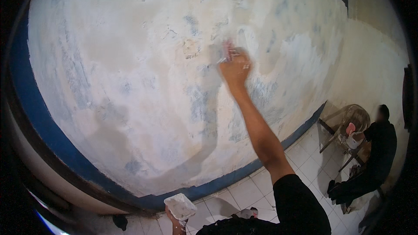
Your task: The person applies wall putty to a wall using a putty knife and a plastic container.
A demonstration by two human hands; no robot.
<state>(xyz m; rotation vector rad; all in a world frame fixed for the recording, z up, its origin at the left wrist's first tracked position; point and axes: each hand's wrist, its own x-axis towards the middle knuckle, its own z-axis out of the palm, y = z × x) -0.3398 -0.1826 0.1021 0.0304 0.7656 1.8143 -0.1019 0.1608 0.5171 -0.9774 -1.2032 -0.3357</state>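
My right hand (235, 63) is raised against the patchy white wall (122, 39), fingers closed on a small reddish tool (228, 45), blurred by motion, that looks like a putty scraper. Pale smears mark the hand, and its shadow falls on the wall beside and below it. Low at the bottom edge, my left hand (170, 216) holds a whitish, crusted square container (180, 203) with pale material in it.
A blue band (48, 122) borders the wall's left and bottom, above white floor tiles (260, 185). At right, a co-worker in dark clothes (376, 156) sits beside a stained round-backed chair (357, 113), holding a pale object with something pink (351, 128).
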